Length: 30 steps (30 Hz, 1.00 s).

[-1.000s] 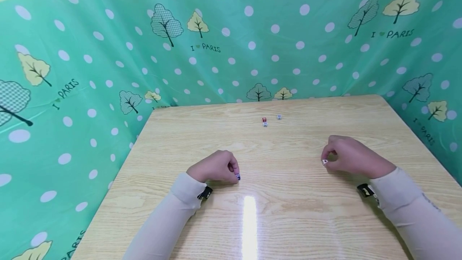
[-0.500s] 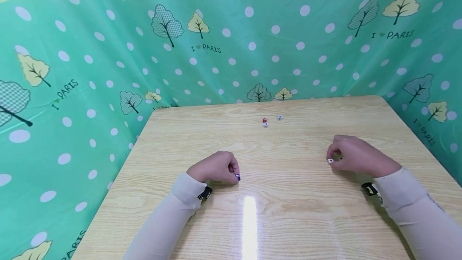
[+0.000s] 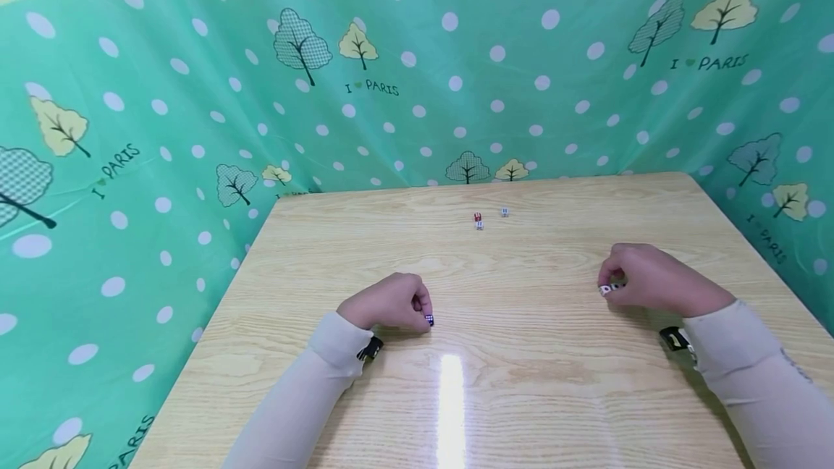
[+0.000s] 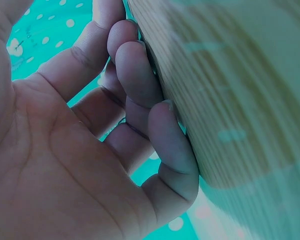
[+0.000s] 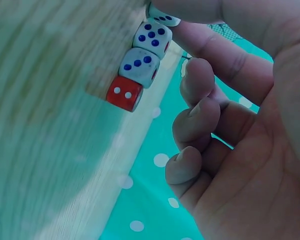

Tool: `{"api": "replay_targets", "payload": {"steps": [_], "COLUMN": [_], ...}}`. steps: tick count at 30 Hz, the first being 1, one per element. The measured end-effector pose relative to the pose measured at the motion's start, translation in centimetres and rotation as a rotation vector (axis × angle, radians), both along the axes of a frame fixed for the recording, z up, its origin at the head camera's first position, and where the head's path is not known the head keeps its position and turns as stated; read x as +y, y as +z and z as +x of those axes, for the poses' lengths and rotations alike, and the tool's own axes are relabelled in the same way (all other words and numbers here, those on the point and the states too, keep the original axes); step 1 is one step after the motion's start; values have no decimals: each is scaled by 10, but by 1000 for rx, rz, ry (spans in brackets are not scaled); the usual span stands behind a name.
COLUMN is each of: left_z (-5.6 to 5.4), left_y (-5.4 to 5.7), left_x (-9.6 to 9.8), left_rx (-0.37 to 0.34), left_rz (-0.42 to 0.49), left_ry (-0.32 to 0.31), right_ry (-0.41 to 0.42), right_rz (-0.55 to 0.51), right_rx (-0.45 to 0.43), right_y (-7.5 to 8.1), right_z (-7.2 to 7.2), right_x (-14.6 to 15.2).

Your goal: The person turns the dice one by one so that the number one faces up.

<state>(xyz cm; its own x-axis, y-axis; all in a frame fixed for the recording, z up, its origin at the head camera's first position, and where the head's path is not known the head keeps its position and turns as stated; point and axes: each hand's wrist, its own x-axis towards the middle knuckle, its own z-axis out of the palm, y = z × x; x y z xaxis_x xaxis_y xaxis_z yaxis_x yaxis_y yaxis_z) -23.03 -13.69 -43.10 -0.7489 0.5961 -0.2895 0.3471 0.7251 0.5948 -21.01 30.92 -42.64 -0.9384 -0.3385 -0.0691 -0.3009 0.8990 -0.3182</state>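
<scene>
My left hand (image 3: 391, 302) pinches a dark blue die (image 3: 429, 319) with white pips, low over the tabletop. In the left wrist view its other fingers (image 4: 165, 135) curl against the table edge-on, and the die is hidden. On the right side, my right hand (image 3: 651, 281) holds a white die (image 3: 604, 289) between thumb and forefinger. The right wrist view shows that white die (image 5: 163, 18) at the end of a row: a white die with five blue pips (image 5: 152, 37), a white one with three (image 5: 139, 66), then a red die (image 5: 124, 93) with two white pips.
Toward the back of the wooden table (image 3: 365, 237) lie a red die (image 3: 478, 216), a white die (image 3: 479, 226) just in front of it and another white die (image 3: 504, 213) to their right. A green dotted cloth (image 3: 417, 121) surrounds the table's back and sides.
My right hand has slid to the right with its white die, now right beside another white die under the hand. The left hand and its blue die stay put.
</scene>
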Motion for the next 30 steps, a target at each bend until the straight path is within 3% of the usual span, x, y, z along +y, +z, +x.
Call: {"api": "replay_targets", "payload": {"steps": [30], "left_z": [0], "left_y": [-2], "left_x": [0], "left_rx": [-6], "left_rz": [6], "left_ry": [8], "right_ry": [-24], "right_rz": [-22], "right_rx": [-49], "right_y": [1], "right_z": [-1], "right_x": [5]}}
